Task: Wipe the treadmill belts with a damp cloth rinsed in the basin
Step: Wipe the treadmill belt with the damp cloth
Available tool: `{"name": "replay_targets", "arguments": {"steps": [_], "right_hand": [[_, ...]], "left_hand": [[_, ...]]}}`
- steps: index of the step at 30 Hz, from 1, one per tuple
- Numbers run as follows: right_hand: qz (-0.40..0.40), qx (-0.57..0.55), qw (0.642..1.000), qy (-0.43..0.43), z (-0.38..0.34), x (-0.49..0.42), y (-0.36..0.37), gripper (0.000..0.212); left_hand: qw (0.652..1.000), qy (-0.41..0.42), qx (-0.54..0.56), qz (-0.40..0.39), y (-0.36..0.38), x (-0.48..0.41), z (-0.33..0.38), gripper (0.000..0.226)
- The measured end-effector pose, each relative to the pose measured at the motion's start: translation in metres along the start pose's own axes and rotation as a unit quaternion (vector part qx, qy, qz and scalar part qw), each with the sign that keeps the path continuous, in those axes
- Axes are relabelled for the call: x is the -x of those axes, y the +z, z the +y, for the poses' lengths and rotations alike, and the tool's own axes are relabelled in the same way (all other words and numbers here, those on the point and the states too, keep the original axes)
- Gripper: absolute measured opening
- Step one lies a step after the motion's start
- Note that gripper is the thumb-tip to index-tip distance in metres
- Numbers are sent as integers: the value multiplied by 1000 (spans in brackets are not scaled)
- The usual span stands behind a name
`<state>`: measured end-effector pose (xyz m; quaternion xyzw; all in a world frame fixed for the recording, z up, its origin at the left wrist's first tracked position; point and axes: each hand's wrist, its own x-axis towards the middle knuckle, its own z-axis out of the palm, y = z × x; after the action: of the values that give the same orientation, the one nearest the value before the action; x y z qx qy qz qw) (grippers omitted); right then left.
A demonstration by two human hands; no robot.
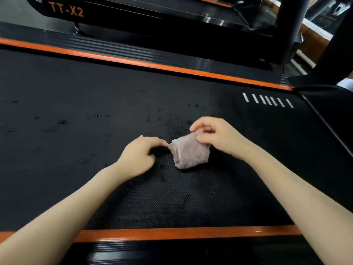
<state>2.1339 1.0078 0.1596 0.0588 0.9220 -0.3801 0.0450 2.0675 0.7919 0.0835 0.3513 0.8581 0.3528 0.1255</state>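
Presently the cloth point(190, 155) lies bunched into a loose roll on the treadmill belt point(95, 88), near the middle of its width, between the two hands. It is a pale, pinkish-grey piece, and its underside rests on the belt.

Right hand point(215, 134): fingers point(193, 128) curled over the upper right end of the cloth, with the thumb closing against it from the near side. This is a pinch grip on the fabric.

Left hand point(139, 153): fingers bent, forefinger tip at the left corner of the cloth. Whether it has that corner nipped or merely touches it cannot be told from this view.

Belt condition: dark scattered spots point(62, 122) show to the left and behind the cloth. They look like damp marks or soil, and which cannot be determined. Orange side rails border the belt on the far side point(133, 62) and near side point(191, 233). White stripe markings point(267, 100) sit toward the right end. A second machine marked TT-X2 point(66, 9) stands beyond. No basin is in view.

Assessment: the step in hand appears to be arranging or folding the cloth into a pad, not wiping as such. The belt as a whole looks largely unwiped.

Next move, in my judgement: settle the cloth flat under one palm, press down, and draw it in overlapping strokes across the spotted area. A loose roll would give poor contact on the textured surface.
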Motion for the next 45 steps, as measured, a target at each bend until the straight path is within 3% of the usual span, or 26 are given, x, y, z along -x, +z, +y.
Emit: {"name": "replay_targets", "arguments": {"steps": [3,6,7,9,11,13,15,19,21,23,25,27,29,30,32,33,35,38,39,41,43,45], "right_hand": [[42,35,997,60,19,-43,25,16],[95,130,982,96,25,-56,40,16],[169,158,971,60,21,-50,40,19],[311,198,924,-96,12,-24,43,26],[255,293,901,-194,13,1,63,44],[118,363,909,-166,34,7,87,65],[92,337,926,-139,55,-6,92,60],[79,323,922,-199,75,-26,63,45],[136,282,940,-136,94,-38,31,23],[219,229,948,1,113,-64,-1,8],[272,222,932,94,114,-91,-11,14],[263,272,925,44,100,-94,11,20],[171,276,941,-94,90,-71,50,16],[113,262,943,-171,91,-55,65,25],[55,260,922,-281,101,-44,56,46],[65,290,903,-309,113,-56,39,47],[133,320,911,-223,142,-93,-4,38],[261,256,925,103,165,-151,-65,6],[273,269,912,143,158,-162,-63,7],[264,314,910,57,126,-167,-24,7],[180,254,934,-176,99,-142,27,20],[88,213,922,-311,101,-114,46,38]], "left_hand": [[994,-59,0,96,-4,-2,-5,57],[988,-65,-23,136,-5,-2,-7,53],[987,-62,-28,146,-6,-2,-8,52],[983,-53,-39,170,-9,-2,-12,49],[979,-45,-57,189,-12,-6,-18,43],[979,-39,-72,189,-11,-15,-21,38],[979,-32,-92,180,-6,-31,-23,35],[974,-40,-197,102,8,-77,-27,41],[963,-62,-260,39,17,-100,-30,46],[949,-82,-304,-6,27,-119,-31,49],[942,-98,-321,-24,36,-133,-30,51],[940,-97,-328,-23,40,-147,-29,51],[940,-80,-333,-7,39,-158,-36,50],[940,-73,-333,1,39,-162,-40,49],[943,-63,-328,12,38,-166,-45,49],[944,-60,-323,16,39,-165,-46,48],[946,-58,-318,20,41,-166,-48,49],[946,-69,-315,41,44,-168,-50,54],[946,-72,-311,51,44,-169,-50,56],[949,-86,-296,68,44,-171,-49,57],[951,-97,-282,82,43,-171,-49,57],[953,-93,-272,94,41,-169,-50,54]]}}
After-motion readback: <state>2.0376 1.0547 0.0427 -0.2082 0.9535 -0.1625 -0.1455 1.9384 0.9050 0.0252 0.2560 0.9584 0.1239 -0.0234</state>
